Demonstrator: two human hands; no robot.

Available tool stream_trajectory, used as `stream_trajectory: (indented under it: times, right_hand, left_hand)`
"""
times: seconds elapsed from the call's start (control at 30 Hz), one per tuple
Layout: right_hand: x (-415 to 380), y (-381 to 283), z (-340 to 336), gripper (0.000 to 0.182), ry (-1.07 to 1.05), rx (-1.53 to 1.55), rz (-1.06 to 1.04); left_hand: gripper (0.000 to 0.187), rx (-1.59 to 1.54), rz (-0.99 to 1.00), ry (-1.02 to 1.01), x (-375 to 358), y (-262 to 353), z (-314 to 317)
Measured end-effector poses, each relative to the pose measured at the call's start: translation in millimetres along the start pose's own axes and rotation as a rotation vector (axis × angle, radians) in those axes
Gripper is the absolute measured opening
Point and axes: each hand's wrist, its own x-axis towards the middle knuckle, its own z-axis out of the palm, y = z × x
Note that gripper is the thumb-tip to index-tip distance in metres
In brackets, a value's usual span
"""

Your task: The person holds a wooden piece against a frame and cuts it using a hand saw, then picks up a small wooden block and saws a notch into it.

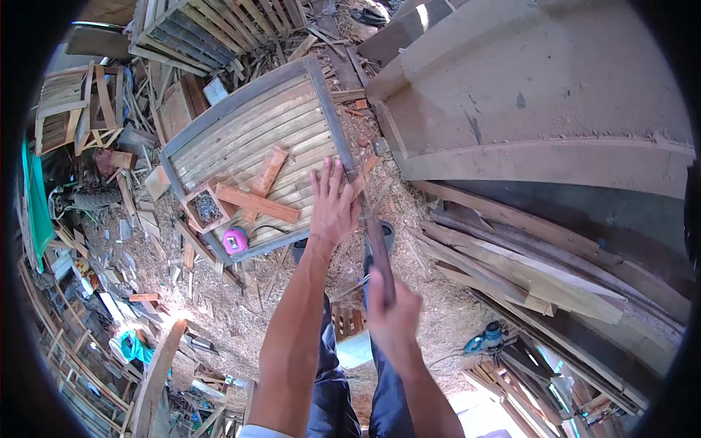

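My left hand (334, 208) lies flat with fingers stretched on a slatted wooden panel (241, 139), close to the panel's right frame edge. My right hand (394, 314) is wrapped round the dark handle of a hammer (380, 252). The hammer's far end lies just right of my left fingers, and its head is too blurred to make out clearly. Two reddish wood pieces (259, 203) lie crossed on the panel, left of my left hand. Beside them are a small wooden box (207, 209) of what look like nails and a pink tape measure (235, 239).
A large brown board (540, 95) leans at the upper right, above stacked planks (526, 263). A blue power tool (488, 337) rests on the ground at lower right. Slatted crates (212, 33) stand at the back. Shavings and offcuts cover the ground.
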Motion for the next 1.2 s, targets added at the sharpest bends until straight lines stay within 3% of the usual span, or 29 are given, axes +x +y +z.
stream_trajectory:
  times: [0.07, 0.13, 0.23, 0.37, 0.53, 0.7, 0.8, 0.9, 1.1, 1.2]
  right_hand:
    - [44, 5, 22, 0.029, -0.053, -0.044, 0.007]
    - [40, -3, 14, 0.026, -0.043, -0.053, 0.003]
    - [-12, -4, -7, 0.025, 0.027, -0.014, -0.065]
    - [-33, -4, -24, 0.024, 0.002, 0.022, 0.06]
    - [57, 9, 29, 0.024, 0.043, -0.106, -0.123]
    - [-40, -1, -19, 0.022, 0.02, 0.069, -0.032]
    - [-27, -4, -25, 0.021, -0.008, 0.041, -0.004]
    - [49, 13, 19, 0.029, 0.005, -0.012, -0.053]
    - [-37, -4, -30, 0.028, -0.077, 0.049, 0.09]
    - [-24, -3, -19, 0.029, 0.003, 0.042, 0.006]
  left_hand:
    - [0.034, -0.007, -0.008, 0.008, 3, 2, -3]
    - [0.034, 0.071, 0.004, -0.005, 6, -5, 1]
    - [0.035, 0.103, -0.001, -0.029, 1, -2, 4]
    - [0.035, 0.1, 0.016, 0.006, 6, -3, 2]
    - [0.037, 0.115, 0.027, -0.019, 9, -3, 4]
    - [0.038, 0.073, 0.031, 0.004, -1, -9, 2]
    - [0.039, 0.046, 0.022, -0.002, 2, -2, 8]
    - [0.036, 0.061, 0.012, -0.023, 9, 3, 2]
    - [0.028, 0.087, 0.038, -0.004, 0, -9, 1]
    - [0.027, 0.063, 0.032, -0.017, 4, -6, 1]
